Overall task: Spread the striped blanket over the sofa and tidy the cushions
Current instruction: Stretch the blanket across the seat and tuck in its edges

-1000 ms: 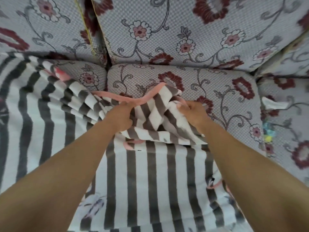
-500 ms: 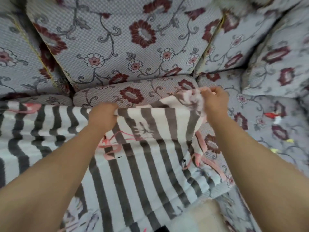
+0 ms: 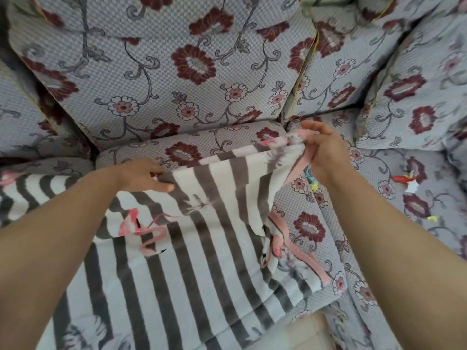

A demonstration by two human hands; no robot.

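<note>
The striped blanket [image 3: 192, 261], grey and white with pink flamingo prints, lies over the left and middle seats of the floral sofa [image 3: 227, 137]. My left hand [image 3: 144, 176] pinches its top edge near the middle seat. My right hand [image 3: 326, 150] grips the blanket's pink-trimmed corner, lifted just above the seam between the middle and right seats. The right seat cushion [image 3: 394, 213] is uncovered. Floral back cushions [image 3: 161, 72] stand upright behind the seats.
Small coloured scraps and a white paper bit [image 3: 406, 181] lie on the right seat, and more bits [image 3: 311, 180] sit under the lifted corner. A loose floral cushion [image 3: 417, 97] leans at the right. Pale floor [image 3: 298, 334] shows below the sofa's front edge.
My right hand has pulled the blanket corner to the right, unfolding the bunched cloth over the middle seat. My left hand slid along the top edge. The view has swung right.
</note>
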